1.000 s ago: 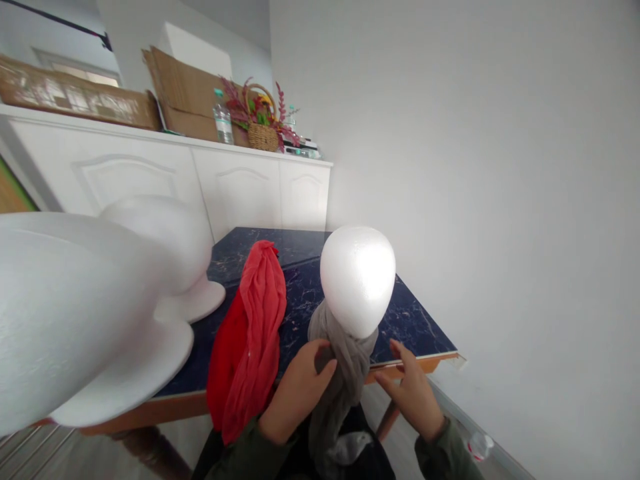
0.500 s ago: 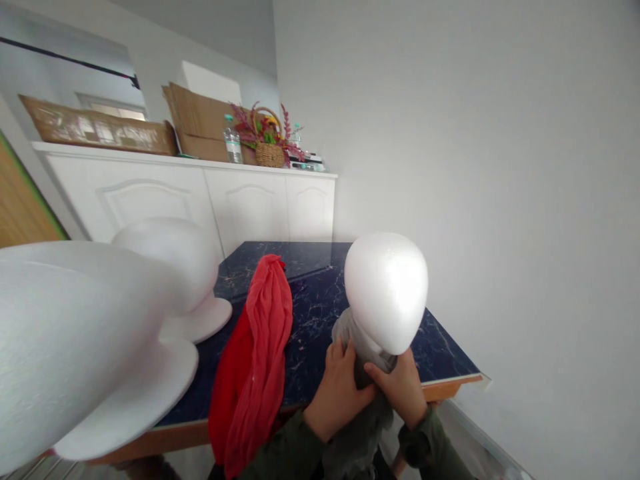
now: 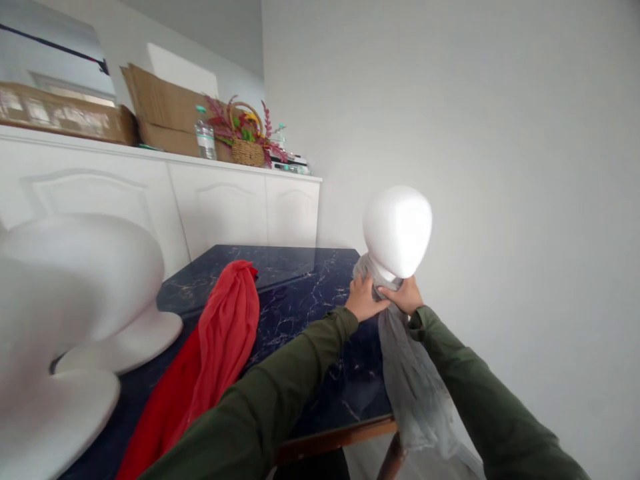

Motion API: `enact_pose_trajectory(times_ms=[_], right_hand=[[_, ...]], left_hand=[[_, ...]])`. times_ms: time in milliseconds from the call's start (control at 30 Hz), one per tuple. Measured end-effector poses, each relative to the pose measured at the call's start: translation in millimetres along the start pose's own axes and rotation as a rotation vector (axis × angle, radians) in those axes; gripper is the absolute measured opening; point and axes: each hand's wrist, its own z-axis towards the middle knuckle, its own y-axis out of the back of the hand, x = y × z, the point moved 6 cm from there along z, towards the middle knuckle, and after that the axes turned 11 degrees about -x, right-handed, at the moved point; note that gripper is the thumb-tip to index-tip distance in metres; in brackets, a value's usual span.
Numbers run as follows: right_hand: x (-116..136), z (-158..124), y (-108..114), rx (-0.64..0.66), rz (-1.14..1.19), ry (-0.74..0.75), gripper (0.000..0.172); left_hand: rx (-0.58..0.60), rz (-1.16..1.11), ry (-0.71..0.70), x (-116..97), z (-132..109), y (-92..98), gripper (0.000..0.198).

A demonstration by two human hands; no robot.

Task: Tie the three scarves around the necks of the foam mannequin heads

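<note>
A white foam mannequin head stands upright at the far right part of the table. Around its neck goes a thin grey scarf, whose long end hangs down over the table's edge. My left hand grips the scarf at the left of the neck, fingers curled on the cloth. Against the neck's right side, my right hand is closed on the scarf too, its thumb pointing toward the left hand. The neck and base are mostly hidden by cloth and hands.
A red scarf lies along the dark blue marbled table. More white foam heads stand at the left. Behind, a white cabinet carries cardboard boxes, a water bottle and a flower basket.
Both hands and the foam head with the grey scarf have moved away from me, farther onto the table. My arms are stretched out more, and the view has shifted to the right.
</note>
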Motion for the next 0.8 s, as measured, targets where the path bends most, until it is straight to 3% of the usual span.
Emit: enact_pose_trajectory(times_ms=[200, 367, 533, 700, 800], right_hand=[[-52, -9, -89, 0.204, 0.075, -0.067, 0.095], [-69, -14, -118, 0.260, 0.093, -0.100, 0.090], [-76, -21, -117, 0.318, 0.063, -0.108, 0.084], [-89, -65, -92, 0.542, -0.231, -0.033, 0.112], [-101, -73, -68, 0.655, -0.415, 0.002, 0.100]], left_hand=[[0.112, 0.068, 0.136, 91, 25, -34.5, 0.086], [0.135, 0.067, 0.153, 124, 32, -47.6, 0.083], [0.112, 0.091, 0.155, 137, 29, -55.6, 0.073], [0.077, 0.129, 0.159, 137, 23, -59.4, 0.069], [0.066, 0.122, 0.180, 134, 21, -59.0, 0.069]])
